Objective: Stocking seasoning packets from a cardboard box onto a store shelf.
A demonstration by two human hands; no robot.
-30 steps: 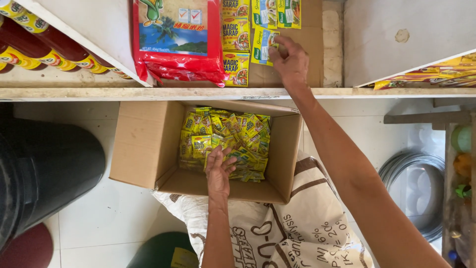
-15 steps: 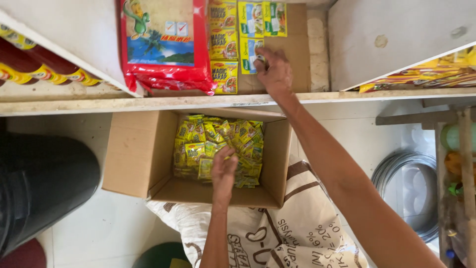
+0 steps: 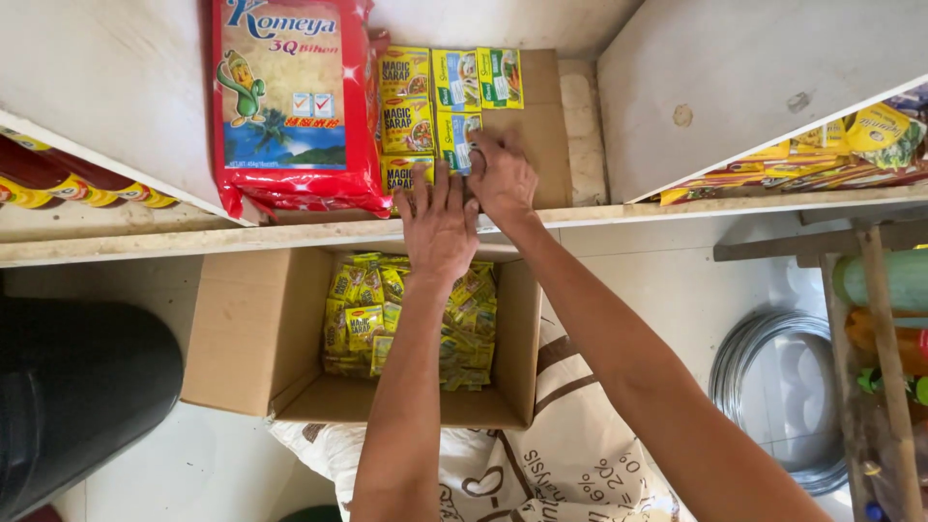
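Observation:
Both hands are up at a shelf [image 3: 290, 237] where yellow seasoning sachets [image 3: 407, 106] lie in rows on a brown cardboard sheet [image 3: 541, 126]. My left hand [image 3: 437, 224] lies flat, fingers spread, over the lowest sachets at the shelf's front. My right hand [image 3: 503, 176] presses on a yellow-green sachet [image 3: 454, 135] beside it; whether its fingers grip it is hidden. Below the shelf an open cardboard box [image 3: 251, 338] on the floor holds a pile of more yellow sachets [image 3: 362, 309].
A large red noodle pack [image 3: 290, 106] lies left of the sachets. A black bin [image 3: 68, 396] stands at left. A printed sack [image 3: 541, 454] lies under the box. Metal basins [image 3: 773, 387] and a rack of bottles [image 3: 889, 329] are at right. White dividers [image 3: 735, 77] flank the shelf bay.
My left hand has come up out of the box to the shelf front. My right hand has slid down from the upper sachets to the lower row.

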